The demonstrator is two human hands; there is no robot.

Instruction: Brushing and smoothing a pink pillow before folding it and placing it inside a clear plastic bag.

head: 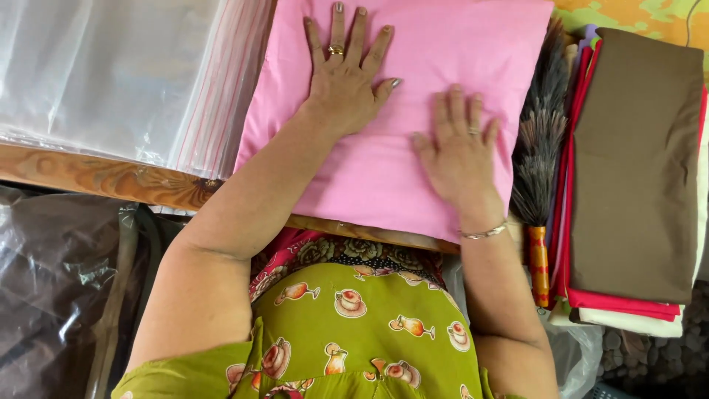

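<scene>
Nearest the camera, a green printed garment with teacup shapes [347,332] is seen, and just past it the carved wooden tabletop [111,177] edge. On that tabletop a folded pink cotton cloth [384,170] is laid flat, with its near edge hanging slightly over the tabletop edge.

The right hand [461,151] is pressed palm-down on the right part of the cloth, fingers [454,111] spread and flat, nothing gripped. The left hand [347,81] is set further away, also flat and splayed, nothing pinched or held, just pushed down on the fabric.

Handling-wise, the cloth looks soft, light and floppy, probably a bit slidey on the wood, so it would likely sag if lifted from the middle. The folded edges or corners look like the better places for it to be picked up.

To the right, a brown feather duster with an orange handle [539,162] is lying just beside the cloth, then a stack of folded brown, red and white fabrics [635,170]. On the far left, a pile of clear plastic bags [118,74] is stacked.
</scene>
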